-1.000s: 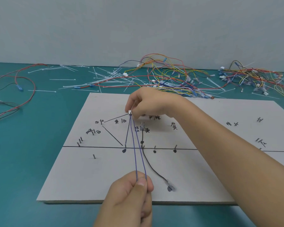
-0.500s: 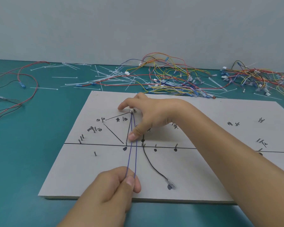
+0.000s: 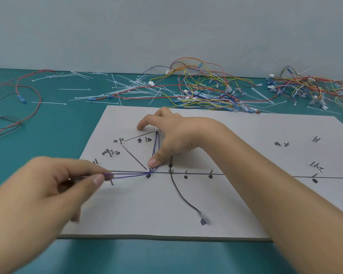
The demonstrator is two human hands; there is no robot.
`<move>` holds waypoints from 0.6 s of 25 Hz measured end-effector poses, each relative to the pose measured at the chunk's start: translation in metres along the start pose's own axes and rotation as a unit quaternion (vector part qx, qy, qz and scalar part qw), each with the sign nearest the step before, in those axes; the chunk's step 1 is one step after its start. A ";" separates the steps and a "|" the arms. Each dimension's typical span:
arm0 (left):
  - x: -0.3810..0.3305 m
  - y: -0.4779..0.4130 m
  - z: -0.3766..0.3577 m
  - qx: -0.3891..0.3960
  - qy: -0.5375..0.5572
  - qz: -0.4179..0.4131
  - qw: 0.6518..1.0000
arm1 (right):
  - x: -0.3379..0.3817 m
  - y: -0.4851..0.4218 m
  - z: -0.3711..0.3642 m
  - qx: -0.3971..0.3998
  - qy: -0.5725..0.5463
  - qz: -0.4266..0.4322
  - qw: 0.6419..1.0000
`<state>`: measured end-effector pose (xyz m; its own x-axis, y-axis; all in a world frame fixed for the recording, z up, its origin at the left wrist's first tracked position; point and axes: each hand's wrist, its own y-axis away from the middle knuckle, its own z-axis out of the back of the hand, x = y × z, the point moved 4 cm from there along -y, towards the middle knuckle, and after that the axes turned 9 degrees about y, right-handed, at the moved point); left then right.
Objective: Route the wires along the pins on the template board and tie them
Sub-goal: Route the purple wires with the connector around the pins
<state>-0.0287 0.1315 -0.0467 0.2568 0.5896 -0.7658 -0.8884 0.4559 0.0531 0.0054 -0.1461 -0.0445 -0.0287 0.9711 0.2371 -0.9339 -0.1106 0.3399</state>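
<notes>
A flat pale grey template board [image 3: 147,214], marked with black lines, dots and handwritten labels and studded with short metal pins [image 3: 211,172], lies on the teal desk [image 3: 48,131]. Its near edge runs roughly parallel to the desk's near edge.

Two thin purple wires [image 3: 131,175] start at a pin in the board's far left quarter, under the right hand [image 3: 178,135]. They run toward the near edge to a black dot [image 3: 148,176] on the long drawn line. There they bend sharply and follow that line toward the board's left edge.

The left hand [image 3: 48,186] pinches the wires between thumb and forefinger close to the board's left edge, its other fingers curled beneath. The right hand lies spread and uncurled. Its thumb presses flat on the purple wires just beside the bend, and its forefinger tip touches the board just left of the starting pin. Whether the wires hook round a pin at the bend or merely pass it is hard to tell, since the thumb covers that spot.

A thin black wire [image 3: 180,196] runs from a pin right of the bend to a clear-sleeved terminal [image 3: 204,217] lying on the board toward its near edge.

Along the desk's far edge lie loose white cable ties [image 3: 127,86] and two tangles of coloured wires [image 3: 206,89]. Red and black wires [image 3: 28,91] trail near its left edge.
</notes>
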 end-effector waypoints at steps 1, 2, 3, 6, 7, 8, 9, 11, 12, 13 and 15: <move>0.007 -0.007 0.008 0.003 0.009 0.010 1.000 | 0.000 0.000 0.000 -0.001 -0.002 0.001 1.000; 0.012 -0.014 0.015 0.006 0.019 0.019 1.000 | 0.000 0.001 0.000 -0.001 -0.005 0.004 1.000; 0.016 -0.021 0.020 0.009 0.032 0.026 0.999 | 0.000 0.001 0.000 0.001 -0.008 0.007 1.000; 0.015 -0.040 0.023 0.029 0.071 0.031 0.997 | -0.003 0.004 0.003 0.013 -0.032 0.025 0.999; 0.013 -0.045 0.023 0.031 0.070 0.031 0.997 | -0.004 0.005 0.004 0.018 -0.042 0.031 0.998; 0.012 -0.049 0.022 0.027 0.063 0.032 0.997 | -0.006 0.006 0.005 0.022 -0.049 0.036 0.998; 0.011 -0.051 0.021 0.024 0.056 0.030 0.998 | -0.007 0.006 0.005 0.024 -0.054 0.038 0.998; 0.009 -0.054 0.020 0.032 0.052 0.024 0.998 | -0.007 0.005 0.003 0.020 -0.055 0.036 0.998; 0.010 -0.055 0.020 0.041 0.051 0.020 0.998 | -0.006 0.004 0.002 0.016 -0.051 0.035 0.998; 0.012 -0.056 0.020 0.051 0.048 0.016 0.997 | -0.005 0.003 0.001 0.012 -0.046 0.034 0.998; 0.016 -0.059 0.020 0.067 0.047 0.018 0.996 | -0.004 0.003 0.000 0.007 -0.038 0.034 0.999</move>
<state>0.0358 0.1276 -0.0491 0.1830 0.5444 -0.8186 -0.8356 0.5248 0.1622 0.0032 -0.1499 -0.0442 -0.0645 0.9426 0.3277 -0.9256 -0.1793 0.3334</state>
